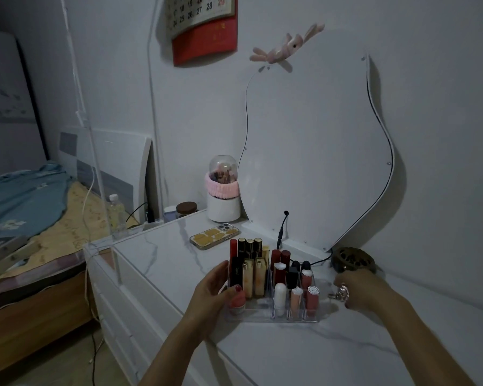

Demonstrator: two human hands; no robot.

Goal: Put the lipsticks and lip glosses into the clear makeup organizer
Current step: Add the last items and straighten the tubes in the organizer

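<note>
We look down at a white marble-patterned tabletop point(162, 263) beside a bed point(34, 246). Its left edge runs from 11 o'clock toward 6 o'clock, with a drop to the floor beyond it. Bare surface lies open at 5 o'clock, in front of the organizer and between our forearms.

The clear makeup organizer point(273, 316) sits at the centre of the tabletop. Its left section holds tall lipsticks point(251, 271) in gold, black and red cases, standing upright in rows. Its right compartments hold upright lip glosses point(296, 299) with pink and red tubes, plus a white tube point(280, 298) in the front row.

Our left hand point(212, 291) grasps the organizer's left side, at 9 o'clock from it, thumb across the front wall and fingers curled behind; that grip is clenched on the organizer. Our right hand point(360, 291), at 3 o'clock just beside the organizer, has curled fingers over a small metallic object point(342, 293); we cannot tell whether that grip holds it.

At 12 o'clock a phone point(214, 237) lies flat, and behind it a wavy-edged mirror point(313, 162) leans on the wall. A domed white container point(223, 190) stands at 11 o'clock. A dark openwork object point(352, 259) rests at 2 o'clock.
</note>
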